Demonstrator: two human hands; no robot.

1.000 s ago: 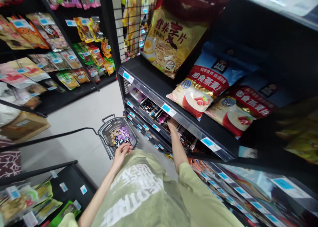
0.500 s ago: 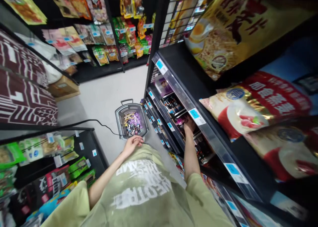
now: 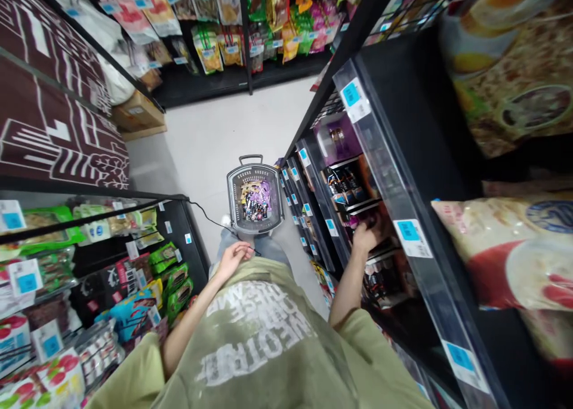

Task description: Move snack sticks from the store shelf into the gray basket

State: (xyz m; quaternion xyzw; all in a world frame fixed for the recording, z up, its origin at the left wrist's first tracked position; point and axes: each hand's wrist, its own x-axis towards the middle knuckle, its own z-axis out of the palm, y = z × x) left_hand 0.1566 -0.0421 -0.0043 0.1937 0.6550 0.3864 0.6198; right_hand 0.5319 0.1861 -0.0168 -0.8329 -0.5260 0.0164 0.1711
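My right hand [image 3: 367, 237] reaches into the shelf on the right, at a compartment of small purple-wrapped packets [image 3: 356, 219]. Its fingertips are partly hidden among them, so their grip does not show. My left hand [image 3: 236, 257] is in front of my waist with its fingers curled together on a thin black cord [image 3: 203, 213]. Beyond it, a grey shopping basket [image 3: 231, 197] stands on the floor, holding small wrapped pieces [image 3: 258, 203] in purple, yellow and black. Black-wrapped packets [image 3: 344, 185] fill the compartment beyond my right hand.
A shelf edge with price tags [image 3: 409, 236] overhangs my right arm, with large food bags [image 3: 505, 242] above. Hanging snack bags [image 3: 210, 48] line the far rack. On the left are a snack shelf [image 3: 174, 242] and a cardboard box [image 3: 138, 113]. Pale floor [image 3: 210, 134] lies between.
The view has shifted, so the basket and right shelf look further right and the shelf nearer. My right hand stays at the purple packets. My left hand remains by my waist.
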